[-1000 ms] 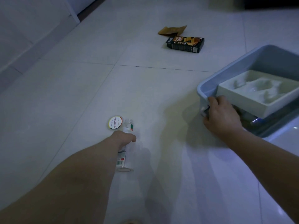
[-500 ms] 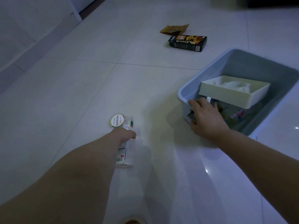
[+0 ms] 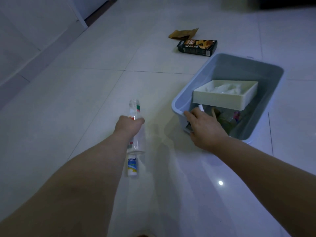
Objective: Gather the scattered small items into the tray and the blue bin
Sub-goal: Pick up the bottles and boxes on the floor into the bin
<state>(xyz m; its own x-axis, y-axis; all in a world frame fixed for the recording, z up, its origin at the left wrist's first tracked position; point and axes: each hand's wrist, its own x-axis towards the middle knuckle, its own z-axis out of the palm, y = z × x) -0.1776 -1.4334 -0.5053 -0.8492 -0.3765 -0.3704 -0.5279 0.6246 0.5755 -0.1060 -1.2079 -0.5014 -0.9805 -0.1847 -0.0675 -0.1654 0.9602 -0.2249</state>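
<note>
My left hand (image 3: 128, 126) is closed around a clear plastic bottle (image 3: 136, 110) and holds it above the white floor, mouth pointing away from me. A small white bottle with a blue label (image 3: 132, 166) lies on the floor just under it. My right hand (image 3: 204, 130) grips the near left corner of the blue bin (image 3: 242, 67). A white tray (image 3: 222, 100) rests tilted inside the bin, with crumpled clear plastic in it. Several small items lie in the bin under the tray.
A dark snack box (image 3: 197, 48) and a brown paper packet (image 3: 183, 33) lie on the floor beyond the bin. A white cabinet base (image 3: 42, 40) runs along the left side.
My left hand has lifted the clear bottle off the floor, which uncovers the small white bottle. The round sticker item is out of sight. My right hand has pulled the bin to the left.
</note>
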